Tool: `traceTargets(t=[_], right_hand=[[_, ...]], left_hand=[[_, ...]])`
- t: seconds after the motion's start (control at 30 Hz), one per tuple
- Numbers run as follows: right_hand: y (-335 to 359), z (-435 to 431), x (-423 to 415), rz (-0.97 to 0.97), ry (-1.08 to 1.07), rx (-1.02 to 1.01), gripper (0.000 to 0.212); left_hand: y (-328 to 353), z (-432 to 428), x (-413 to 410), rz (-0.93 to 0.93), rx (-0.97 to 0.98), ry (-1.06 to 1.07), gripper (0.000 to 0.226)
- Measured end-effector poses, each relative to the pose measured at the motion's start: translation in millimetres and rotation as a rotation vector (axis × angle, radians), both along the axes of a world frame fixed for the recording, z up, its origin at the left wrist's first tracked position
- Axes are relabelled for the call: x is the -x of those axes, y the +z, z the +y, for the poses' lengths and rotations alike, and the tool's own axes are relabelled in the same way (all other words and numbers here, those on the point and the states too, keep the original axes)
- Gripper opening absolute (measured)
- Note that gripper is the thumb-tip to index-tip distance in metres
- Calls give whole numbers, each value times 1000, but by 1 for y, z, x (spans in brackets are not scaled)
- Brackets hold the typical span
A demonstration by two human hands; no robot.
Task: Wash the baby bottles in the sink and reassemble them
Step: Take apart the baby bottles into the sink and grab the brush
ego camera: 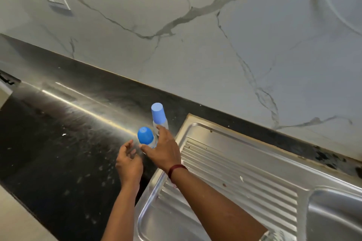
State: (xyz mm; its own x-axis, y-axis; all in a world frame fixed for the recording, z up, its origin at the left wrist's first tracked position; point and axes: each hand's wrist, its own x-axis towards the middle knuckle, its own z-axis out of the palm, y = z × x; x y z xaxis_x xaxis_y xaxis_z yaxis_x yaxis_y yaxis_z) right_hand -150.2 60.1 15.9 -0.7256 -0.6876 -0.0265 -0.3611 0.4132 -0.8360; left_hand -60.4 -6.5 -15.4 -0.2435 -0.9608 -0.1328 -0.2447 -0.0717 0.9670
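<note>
Counter [58, 143], black, under both baby bottles, just beside the sink [235, 162] drainboard: near bottle [146, 136] dark-capped, far bottle [159, 115] paler-capped, close together and upright. Right hand [163, 151] spread wide, thumb against the near bottle, forefinger at the far one, not yet clasping. Left hand [128, 160] loosely curled, empty. Likely trouble: closing on one and toppling its neighbour, or lifting by a loose cap.

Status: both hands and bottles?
Left hand open, empty. Right hand open, fingers spread against near bottle. Far bottle behind; both capped, upright on counter beside sink. Nothing blocking.
</note>
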Motion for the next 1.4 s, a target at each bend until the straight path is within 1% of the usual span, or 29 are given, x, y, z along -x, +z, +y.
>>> traceTargets(t=[0.03, 0.1, 0.17, 0.23, 0.3, 0.4, 0.5, 0.57, 0.73, 0.8, 0.87, 0.93, 0.97, 1.03, 1.07, 1.17, 1.3, 1.4], right_hand=[[1, -6, 0, 12, 3, -7, 82], [3, -16, 2, 42, 30, -56, 82], [2, -23, 3, 74, 52, -94, 73], [2, -25, 3, 117, 49, -86, 57], [3, -21, 2, 125, 34, -64, 50], [4, -3, 2, 78, -29, -44, 52], [6, 26, 4, -65, -108, 12, 52], [7, 57, 6, -166, -130, 69, 48], [6, 162, 2, -371, -200, 122, 39], [6, 202, -3, -413, -264, 118, 36], [5, 236, -9, -439, -351, 113, 31], [4, 265, -16, -468, -433, 120, 28], [3, 279, -20, -486, -468, 129, 28], [-1, 303, -27, -538, -521, 168, 32], [-2, 314, -29, -568, -543, 197, 34], [-5, 341, -32, -654, -614, 283, 36], [-8, 378, -25, -795, -712, 428, 35], [-9, 411, -16, -897, -760, 541, 33]], left_hand=[[1, -2, 0, 9, 5, -30, 47], [-1, -4, -1, 17, 8, -74, 51], [-2, -6, -4, 2, 1, -106, 56], [-2, -7, -8, -20, -4, -140, 62], [-1, -5, -12, -31, -8, -194, 69], [0, 0, -17, -49, 9, -272, 80], [4, 18, -18, -96, 59, -384, 85], [11, 40, -15, -107, 79, -460, 77], [10, 112, -8, -100, 41, -716, 42], [6, 145, -6, -134, 45, -802, 33], [6, 178, -4, -167, 57, -878, 34], [5, 208, -3, -187, 65, -941, 45], [5, 223, -1, -207, 73, -974, 44], [6, 253, 1, -255, 120, -1003, 26], [6, 268, 2, -270, 149, -993, 23], [10, 309, 7, -278, 202, -982, 24], [16, 354, 18, -238, 165, -1002, 17], [17, 389, 27, -240, 167, -1021, 17]])
